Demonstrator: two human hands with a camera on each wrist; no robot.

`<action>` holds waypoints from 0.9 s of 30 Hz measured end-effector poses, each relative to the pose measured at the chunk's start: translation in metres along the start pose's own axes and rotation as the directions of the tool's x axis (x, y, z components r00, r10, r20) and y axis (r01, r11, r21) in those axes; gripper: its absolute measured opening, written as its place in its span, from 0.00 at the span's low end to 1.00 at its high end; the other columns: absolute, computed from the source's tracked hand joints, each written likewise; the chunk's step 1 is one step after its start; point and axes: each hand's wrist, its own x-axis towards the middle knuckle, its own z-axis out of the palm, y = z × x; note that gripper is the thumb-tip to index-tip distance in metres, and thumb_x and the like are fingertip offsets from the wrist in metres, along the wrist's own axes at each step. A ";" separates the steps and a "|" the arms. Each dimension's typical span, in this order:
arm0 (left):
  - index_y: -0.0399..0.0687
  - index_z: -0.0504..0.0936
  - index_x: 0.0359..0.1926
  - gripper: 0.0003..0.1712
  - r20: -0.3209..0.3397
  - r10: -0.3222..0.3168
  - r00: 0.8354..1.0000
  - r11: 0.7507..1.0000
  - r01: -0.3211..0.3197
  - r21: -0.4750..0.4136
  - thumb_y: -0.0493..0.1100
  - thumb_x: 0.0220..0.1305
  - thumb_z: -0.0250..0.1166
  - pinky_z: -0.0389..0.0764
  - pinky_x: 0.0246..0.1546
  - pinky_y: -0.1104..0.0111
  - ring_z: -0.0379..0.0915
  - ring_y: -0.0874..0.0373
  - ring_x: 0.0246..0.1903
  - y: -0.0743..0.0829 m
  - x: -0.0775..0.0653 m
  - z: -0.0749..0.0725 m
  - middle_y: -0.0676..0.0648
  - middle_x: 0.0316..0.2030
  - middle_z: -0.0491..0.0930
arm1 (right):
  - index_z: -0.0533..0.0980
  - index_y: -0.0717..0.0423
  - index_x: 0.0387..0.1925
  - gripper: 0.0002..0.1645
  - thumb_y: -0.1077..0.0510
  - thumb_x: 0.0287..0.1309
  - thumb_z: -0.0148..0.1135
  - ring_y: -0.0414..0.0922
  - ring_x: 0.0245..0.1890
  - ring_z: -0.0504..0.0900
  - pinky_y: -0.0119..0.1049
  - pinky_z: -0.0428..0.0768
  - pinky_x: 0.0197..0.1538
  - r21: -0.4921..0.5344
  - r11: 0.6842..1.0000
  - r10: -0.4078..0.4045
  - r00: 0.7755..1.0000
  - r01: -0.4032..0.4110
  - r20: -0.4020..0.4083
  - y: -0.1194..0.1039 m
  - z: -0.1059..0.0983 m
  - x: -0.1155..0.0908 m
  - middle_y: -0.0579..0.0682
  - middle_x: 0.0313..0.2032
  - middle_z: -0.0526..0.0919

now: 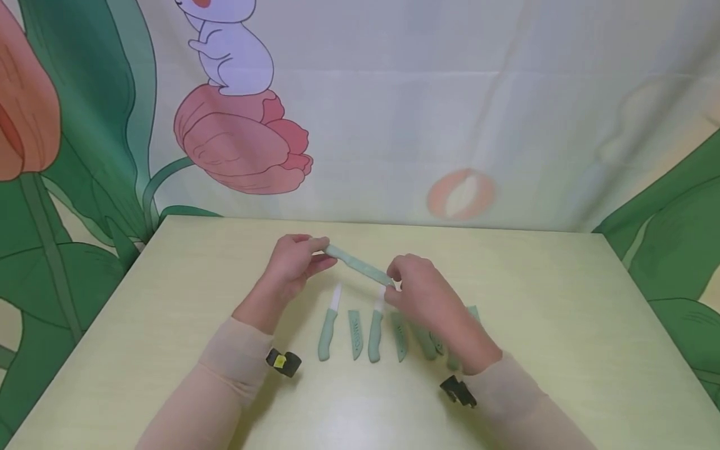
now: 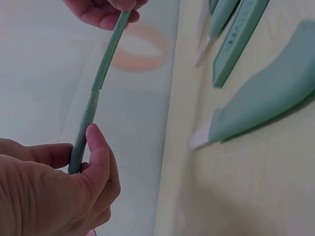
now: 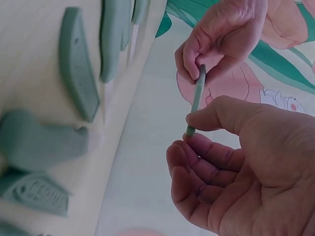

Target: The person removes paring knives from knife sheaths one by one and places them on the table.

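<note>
A green paring knife with its blade covered by a matching green sheath (image 1: 362, 269) is held up above the table between both hands. My left hand (image 1: 292, 262) pinches the handle (image 2: 84, 132) between thumb and fingers. At the other end, my right hand (image 1: 424, 290) pinches the sheath's tip with thumb and forefinger, its other fingers loosely curled in the right wrist view. Handle and sheath meet in one line, a seam showing in the left wrist view. Below lie a bare knife (image 1: 327, 334), a loose sheath (image 1: 355, 334), a second bare knife (image 1: 375, 336) and another sheath (image 1: 399, 337).
More green knives and sheaths (image 1: 424, 342) lie partly hidden under my right forearm. The pale wooden table (image 1: 169, 312) ends at a printed curtain (image 1: 382, 125) behind. Black wrist cameras (image 1: 284, 362) sit on both sleeves.
</note>
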 end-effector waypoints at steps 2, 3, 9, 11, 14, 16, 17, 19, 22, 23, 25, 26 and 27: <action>0.29 0.53 0.76 0.36 0.010 -0.006 1.000 1.000 0.006 -0.018 0.34 0.77 0.61 0.86 0.50 0.66 0.82 0.46 0.52 -0.003 -0.003 0.003 0.35 0.57 0.69 | 0.81 0.63 0.49 0.12 0.62 0.66 0.66 0.50 0.42 0.80 0.44 0.82 0.47 0.002 1.000 0.004 1.000 -0.004 -0.007 0.005 0.000 -0.001 0.55 0.47 0.84; 0.29 0.55 0.74 0.34 0.014 -0.007 1.000 1.000 0.008 -0.023 0.34 0.77 0.61 0.86 0.50 0.66 0.82 0.46 0.52 -0.004 -0.004 0.004 0.35 0.56 0.70 | 0.81 0.63 0.49 0.12 0.62 0.66 0.66 0.49 0.42 0.80 0.43 0.82 0.46 0.004 1.000 0.006 1.000 -0.006 -0.011 0.007 -0.001 -0.002 0.55 0.46 0.84; 0.27 0.69 0.56 0.15 0.048 -0.001 0.999 0.998 0.004 -0.065 0.33 0.77 0.61 0.86 0.51 0.64 0.82 0.46 0.51 -0.012 -0.011 0.012 0.36 0.51 0.72 | 0.81 0.62 0.48 0.10 0.63 0.66 0.66 0.47 0.37 0.80 0.38 0.81 0.37 0.035 0.999 0.031 0.999 -0.031 -0.012 0.018 -0.005 -0.006 0.52 0.41 0.83; 0.28 0.72 0.50 0.10 0.056 -0.003 0.998 0.997 0.007 -0.076 0.33 0.77 0.61 0.86 0.51 0.64 0.82 0.46 0.50 -0.015 -0.014 0.014 0.37 0.51 0.72 | 0.81 0.62 0.48 0.10 0.64 0.66 0.65 0.47 0.38 0.80 0.39 0.81 0.38 0.041 0.999 0.031 0.999 -0.030 -0.019 0.021 -0.006 -0.007 0.51 0.41 0.83; 0.28 0.73 0.48 0.08 0.070 -0.004 0.998 0.996 0.010 -0.088 0.33 0.77 0.61 0.85 0.52 0.64 0.82 0.46 0.50 -0.019 -0.016 0.018 0.36 0.51 0.72 | 0.82 0.63 0.49 0.11 0.66 0.65 0.64 0.48 0.40 0.81 0.41 0.82 0.41 0.047 0.999 0.014 0.999 -0.012 -0.036 0.027 -0.009 -0.010 0.53 0.43 0.85; 0.28 0.73 0.48 0.09 0.077 -0.003 0.997 0.996 0.010 -0.094 0.32 0.77 0.60 0.85 0.53 0.64 0.82 0.46 0.50 -0.021 -0.018 0.020 0.36 0.52 0.72 | 0.81 0.64 0.50 0.12 0.66 0.65 0.64 0.48 0.40 0.82 0.42 0.83 0.43 0.048 0.999 0.009 0.999 -0.006 -0.044 0.031 -0.011 -0.011 0.54 0.43 0.85; 0.28 0.72 0.49 0.09 0.079 -0.005 0.997 0.995 0.013 -0.096 0.32 0.77 0.60 0.85 0.53 0.64 0.82 0.46 0.51 -0.023 -0.019 0.022 0.35 0.52 0.73 | 0.81 0.64 0.50 0.13 0.67 0.66 0.63 0.48 0.40 0.82 0.42 0.83 0.44 0.047 0.999 0.008 0.999 -0.006 -0.046 0.032 -0.011 -0.011 0.54 0.43 0.85; 0.28 0.71 0.50 0.10 0.082 -0.013 0.997 0.994 0.022 -0.110 0.32 0.77 0.61 0.85 0.53 0.64 0.82 0.46 0.51 -0.025 -0.021 0.024 0.35 0.52 0.73 | 0.81 0.64 0.52 0.13 0.66 0.66 0.63 0.48 0.40 0.82 0.42 0.84 0.44 0.045 0.999 0.011 0.999 -0.009 -0.051 0.035 -0.013 -0.011 0.54 0.44 0.85; 0.29 0.70 0.52 0.11 0.085 -0.028 0.996 0.991 0.039 -0.125 0.32 0.77 0.61 0.85 0.53 0.65 0.81 0.46 0.52 -0.028 -0.022 0.027 0.35 0.52 0.73 | 0.81 0.64 0.53 0.14 0.66 0.67 0.64 0.49 0.41 0.82 0.43 0.84 0.45 0.040 0.999 0.011 0.998 -0.009 -0.059 0.039 -0.015 -0.011 0.54 0.44 0.85; 0.29 0.70 0.53 0.12 0.086 -0.034 0.996 0.991 0.044 -0.127 0.33 0.77 0.61 0.85 0.53 0.65 0.81 0.46 0.53 -0.028 -0.023 0.029 0.36 0.52 0.73 | 0.81 0.64 0.53 0.14 0.66 0.67 0.64 0.49 0.41 0.82 0.44 0.84 0.46 0.039 0.999 0.012 0.998 -0.009 -0.062 0.040 -0.015 -0.011 0.55 0.45 0.85; 0.29 0.70 0.54 0.13 0.089 -0.038 0.995 0.991 0.049 -0.127 0.33 0.77 0.62 0.85 0.53 0.64 0.81 0.45 0.53 -0.030 -0.024 0.030 0.35 0.52 0.73 | 0.81 0.64 0.54 0.15 0.66 0.67 0.63 0.50 0.42 0.82 0.45 0.84 0.47 0.038 0.999 0.013 0.998 -0.010 -0.064 0.042 -0.017 -0.012 0.55 0.45 0.85; 0.28 0.70 0.54 0.13 0.090 -0.039 0.995 0.991 0.050 -0.127 0.33 0.77 0.62 0.85 0.53 0.64 0.81 0.45 0.53 -0.030 -0.024 0.031 0.35 0.52 0.73 | 0.81 0.64 0.54 0.15 0.66 0.67 0.63 0.50 0.43 0.82 0.45 0.84 0.48 0.039 0.999 0.015 0.998 -0.013 -0.063 0.043 -0.018 -0.012 0.55 0.46 0.85; 0.28 0.70 0.54 0.13 0.090 -0.039 0.995 0.990 0.051 -0.128 0.33 0.77 0.62 0.85 0.53 0.64 0.81 0.46 0.53 -0.031 -0.025 0.032 0.35 0.52 0.73 | 0.81 0.64 0.54 0.15 0.66 0.67 0.63 0.50 0.43 0.82 0.46 0.84 0.48 0.040 0.999 0.017 0.998 -0.015 -0.063 0.044 -0.019 -0.012 0.55 0.46 0.85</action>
